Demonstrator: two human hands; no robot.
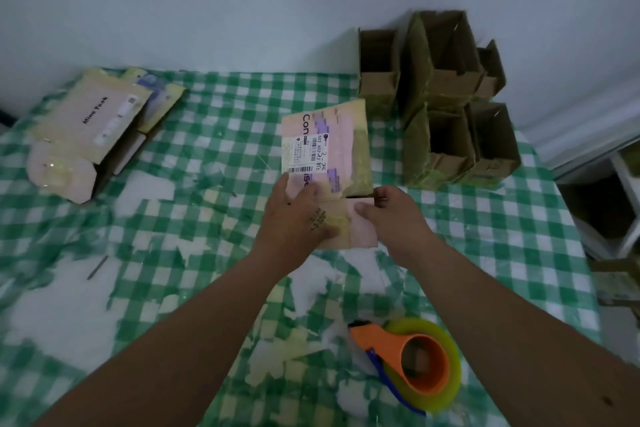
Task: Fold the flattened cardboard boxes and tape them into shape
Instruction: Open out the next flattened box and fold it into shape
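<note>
Two hands on one flattened cardboard box (327, 149), head view. Box: pink, label side up, lying on the worktop (207, 107) straight ahead of the person; long axis runs away from the body. Left hand (298, 218): laid over the near flap, fingers fairly straight, pressing it down. Right hand (391, 215): thumb and fingers pinching the near right edge at the flap slit. Both hands about equally near; the fold line lies between them.

Room: bare checked cloth left of the box; stack of formed boxes (446, 104) just beside its far right corner, limiting any swing that way. Tape dispenser (412, 360): near edge, nearer the right arm, not held. More flattened boxes (93, 125): far left, well apart.
</note>
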